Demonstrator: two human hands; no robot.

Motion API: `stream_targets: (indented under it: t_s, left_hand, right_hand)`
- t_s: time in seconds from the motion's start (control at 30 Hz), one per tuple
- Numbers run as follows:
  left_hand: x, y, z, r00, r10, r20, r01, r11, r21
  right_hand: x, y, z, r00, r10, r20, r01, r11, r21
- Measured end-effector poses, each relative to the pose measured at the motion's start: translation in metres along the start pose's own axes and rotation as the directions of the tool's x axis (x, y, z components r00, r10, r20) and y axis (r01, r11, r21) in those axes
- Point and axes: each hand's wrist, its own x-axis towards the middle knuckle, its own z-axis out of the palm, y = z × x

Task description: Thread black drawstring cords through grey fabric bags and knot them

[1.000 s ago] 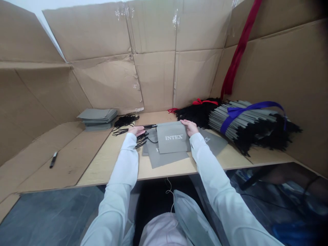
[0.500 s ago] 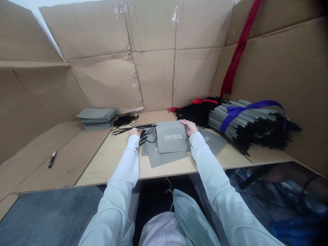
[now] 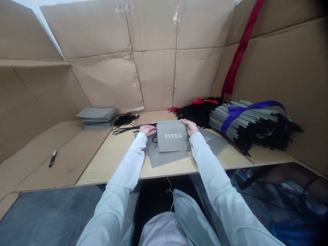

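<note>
A grey drawstring pouch (image 3: 173, 140) printed INTEX lies over other grey pouches (image 3: 167, 160) on the table. At its upper right corner, my right hand (image 3: 190, 127) pinches the top edge. My left hand (image 3: 148, 130) is closed at the pouch's upper left corner, fingers on the black cord (image 3: 154, 137) there; the fingertips are small and partly hidden. More black cords (image 3: 124, 130) stretch out left of that hand.
Behind to the left sit a stack of grey pouches (image 3: 97, 118) and a heap of black cord (image 3: 126, 119). A marker (image 3: 52, 159) lies far left. Rightward are a pouch bundle tied with purple ribbon (image 3: 246, 119) and a black bundle with red ribbon (image 3: 198, 111). Cardboard walls (image 3: 153, 78) surround the table.
My left hand has moved right, from the loose cord ends to the pouch's upper left corner. My right hand keeps its hold on the pouch, which has barely shifted.
</note>
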Motion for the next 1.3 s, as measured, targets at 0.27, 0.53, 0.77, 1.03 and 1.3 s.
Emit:
stream_targets:
  t_s: [0.27, 0.53, 0.77, 1.03, 1.3]
  left_hand:
    - [0.005, -0.004, -0.004, 0.999, -0.038, -0.036, 0.036, 0.998, -0.045]
    - [0.008, -0.011, -0.005, 0.999, 0.013, -0.040, -0.019, 0.989, -0.150]
    - [0.009, -0.014, -0.005, 0.999, 0.001, -0.034, -0.010, 0.964, -0.265]
    - [0.018, -0.016, -0.009, 0.969, 0.187, -0.161, -0.203, 0.975, -0.089]
    - [0.025, -0.019, -0.013, 0.955, 0.282, -0.095, -0.284, 0.959, -0.006]
  right_hand:
    - [0.002, 0.003, 0.000, 0.998, 0.030, 0.052, -0.029, 0.999, -0.019]
    - [0.006, 0.005, -0.002, 0.999, 0.041, 0.035, -0.040, 0.999, -0.031]
    - [0.005, 0.007, -0.002, 0.997, 0.065, 0.039, -0.063, 0.997, -0.055]
    - [0.000, 0.005, 0.001, 0.990, 0.132, 0.059, -0.126, 0.987, -0.096]
    - [-0.003, 0.004, 0.002, 0.989, 0.144, 0.041, -0.138, 0.981, -0.135]
